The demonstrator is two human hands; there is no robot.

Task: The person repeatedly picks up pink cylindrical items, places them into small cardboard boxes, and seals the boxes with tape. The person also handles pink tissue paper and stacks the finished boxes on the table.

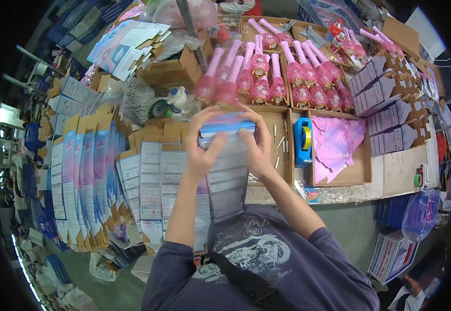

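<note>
Both hands grip the upper end of a printed cardboard box (228, 171), which hangs towards my shirt. My left hand (205, 145) is on its left side and my right hand (257, 142) on its right. Both thumbs press near a blue flap (227, 127) at the end, and the fingers curl round the far side. Motion blurs the box, so whether that flap is fully closed cannot be told. Just beyond my fingertips stand pink translucent toys with long handles (227, 91), partly blurred. Flat printed cartons (171, 171) lie to the left of the box.
A cardboard tray (262, 112) holds small white sticks. Beside it are a blue tape dispenser (303, 142) and pink, wing-shaped film pieces (336, 144). Open boxes (390, 128) line the right side. A plastic bottle (179, 99) and green tape roll (158, 109) sit far left of the trays.
</note>
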